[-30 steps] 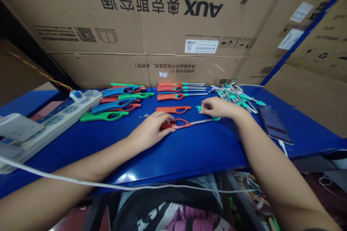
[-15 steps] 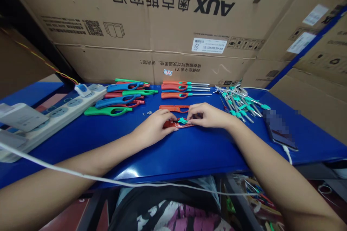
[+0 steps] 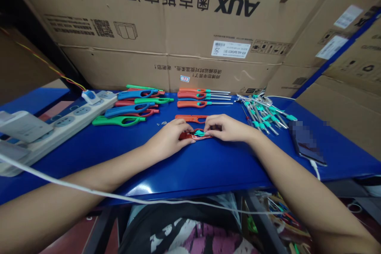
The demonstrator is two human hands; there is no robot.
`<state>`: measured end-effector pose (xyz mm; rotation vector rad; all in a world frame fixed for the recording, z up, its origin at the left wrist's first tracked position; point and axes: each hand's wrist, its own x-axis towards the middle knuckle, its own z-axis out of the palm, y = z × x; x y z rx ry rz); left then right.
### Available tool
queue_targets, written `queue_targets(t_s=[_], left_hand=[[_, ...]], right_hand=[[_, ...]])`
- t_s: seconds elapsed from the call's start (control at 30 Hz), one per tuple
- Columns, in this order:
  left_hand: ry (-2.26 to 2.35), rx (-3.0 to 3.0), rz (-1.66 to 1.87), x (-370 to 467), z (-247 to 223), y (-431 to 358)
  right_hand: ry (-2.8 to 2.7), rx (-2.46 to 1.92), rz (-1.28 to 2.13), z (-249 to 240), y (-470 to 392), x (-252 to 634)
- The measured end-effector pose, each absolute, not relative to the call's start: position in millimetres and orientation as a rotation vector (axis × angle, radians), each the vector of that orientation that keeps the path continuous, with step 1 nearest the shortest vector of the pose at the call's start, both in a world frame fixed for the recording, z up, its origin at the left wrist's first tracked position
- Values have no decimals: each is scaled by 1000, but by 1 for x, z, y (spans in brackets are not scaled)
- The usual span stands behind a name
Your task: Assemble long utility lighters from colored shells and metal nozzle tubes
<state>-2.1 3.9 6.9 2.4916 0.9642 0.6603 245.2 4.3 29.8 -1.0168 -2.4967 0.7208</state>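
A red lighter shell (image 3: 203,137) lies open on the blue table, with a teal part (image 3: 199,133) inside it. My left hand (image 3: 171,135) pinches the shell's left end between thumb and fingers. My right hand (image 3: 226,127) has its fingers pressed together at the teal part and the shell's right side; its fingertips hide what they grip. Just beyond both hands rests an orange shell half (image 3: 190,119). Behind it lie several orange lighters (image 3: 192,104) with metal tubes.
Green, blue and red handles (image 3: 119,121) are piled at the left beside a white power strip (image 3: 80,111). Metal tubes with teal parts (image 3: 262,113) and a phone (image 3: 306,143) lie at the right. Cardboard (image 3: 184,27) stands behind; a white cable (image 3: 119,196) crosses in front.
The teal part sits slightly lower and further left in the shell. My right hand has shifted very slightly left; my left hand keeps its hold.
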Motion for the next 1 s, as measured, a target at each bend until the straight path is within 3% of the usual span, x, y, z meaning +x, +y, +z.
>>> queue_targets(t_s=[1.0], left_hand=[[1011, 2448, 660, -2, 7, 6]], right_hand=[[-2632, -946, 483, 32, -2, 233]])
